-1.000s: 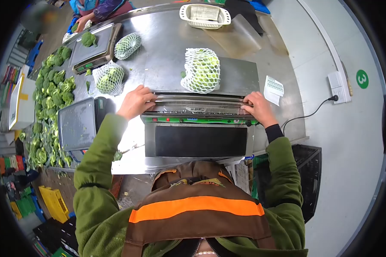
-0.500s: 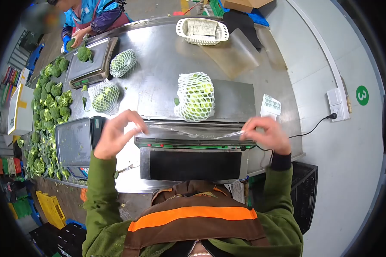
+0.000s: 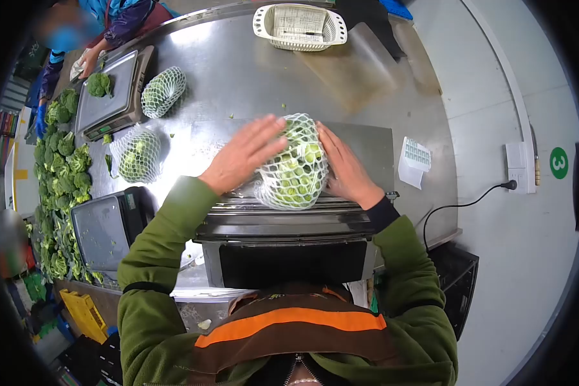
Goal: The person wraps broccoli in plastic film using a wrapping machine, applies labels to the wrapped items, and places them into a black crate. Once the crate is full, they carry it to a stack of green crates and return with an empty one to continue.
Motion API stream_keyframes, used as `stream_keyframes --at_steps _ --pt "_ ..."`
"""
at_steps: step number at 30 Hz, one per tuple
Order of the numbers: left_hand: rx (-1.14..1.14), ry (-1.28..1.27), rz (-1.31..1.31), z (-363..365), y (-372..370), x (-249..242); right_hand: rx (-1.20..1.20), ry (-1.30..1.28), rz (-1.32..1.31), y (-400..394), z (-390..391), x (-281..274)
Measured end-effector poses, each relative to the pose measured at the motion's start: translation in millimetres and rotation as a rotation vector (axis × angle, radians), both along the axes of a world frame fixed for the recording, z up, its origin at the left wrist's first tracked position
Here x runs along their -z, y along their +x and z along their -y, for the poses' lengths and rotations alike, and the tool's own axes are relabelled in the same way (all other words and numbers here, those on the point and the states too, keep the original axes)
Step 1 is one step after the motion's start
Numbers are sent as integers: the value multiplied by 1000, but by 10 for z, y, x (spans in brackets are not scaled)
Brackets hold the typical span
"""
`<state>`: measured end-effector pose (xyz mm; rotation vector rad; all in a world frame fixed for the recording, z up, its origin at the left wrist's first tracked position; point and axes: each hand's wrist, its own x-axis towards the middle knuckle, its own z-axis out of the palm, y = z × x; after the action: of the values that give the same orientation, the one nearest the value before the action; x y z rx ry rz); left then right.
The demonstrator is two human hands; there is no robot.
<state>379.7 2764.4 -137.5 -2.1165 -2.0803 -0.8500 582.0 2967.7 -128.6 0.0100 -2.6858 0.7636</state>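
Note:
A bundle of green vegetables (image 3: pixel 294 175) in a white foam net sits at the back edge of the dark bench machine (image 3: pixel 276 222). My left hand (image 3: pixel 246 154) reaches across its upper left side, fingers stretched out, slightly blurred and a little apart. On the opposite side my right hand (image 3: pixel 350 168) rests against the bundle, fingers along its flank and thumb mostly hidden. A shiny patch, perhaps clear film, shows low on the bundle's left. Whether film covers the bundle is hard to see.
Two netted broccoli bundles, one near (image 3: pixel 137 157) and one farther (image 3: pixel 163 92), lie by a scale (image 3: pixel 112 87). Loose broccoli (image 3: pixel 61 167) is heaped at left. A white basket (image 3: pixel 300 45), a label sheet (image 3: pixel 415 159) and a power cord (image 3: pixel 460 201) are around. A co-worker stands far left.
Both my hands have let go of the stretched clear film and moved forward to the netted bundle, which is tilted differently. The view has shifted. The co-worker's gloved hand has moved to the broccoli heap.

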Motion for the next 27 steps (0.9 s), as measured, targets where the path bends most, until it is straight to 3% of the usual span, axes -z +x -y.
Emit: stream_keyframes --at_steps 1,2,5,7,9,10,11,12,15,16,18,19,21,25,27 --pt "201 -89 -85 33 -9 -89 0 0 0 2 12 -12" --pt "194 -178 54 70 63 -225 -36 -78 24 10 26 -44" --pt "234 -88 213 90 89 -269 -74 -202 -8 53 41 -43" --pt "230 -63 212 176 151 -383 -110 -259 78 152 72 -104" --pt "223 -153 453 353 354 -572 -98 -317 11 381 223 -284" --pt "229 -199 643 439 528 -636 -55 -418 113 528 285 -331" --pt "239 -212 655 593 726 -600 -10 -525 221 703 385 -374" --pt "224 -271 729 738 887 -543 3 -389 361 822 471 -482" --pt "170 -335 921 1131 1309 -444 -57 -250 305 1268 800 -422" --pt "157 -346 1096 1286 1456 -405 -37 -276 322 1439 968 -436" --pt "73 -639 1496 1497 1713 -227 225 -1262 711 1653 1291 -653" --pt "31 -855 1642 1576 1807 -242 290 -1351 864 1816 1425 -512" --pt "-5 -939 1826 1665 2084 -184 248 -1486 1181 2018 1561 -188" --pt "-106 -1052 1864 1984 2360 169 214 -1660 1117 2492 1875 143" --pt "-161 -785 2066 2173 2435 155 293 -1704 991 2712 1969 27"
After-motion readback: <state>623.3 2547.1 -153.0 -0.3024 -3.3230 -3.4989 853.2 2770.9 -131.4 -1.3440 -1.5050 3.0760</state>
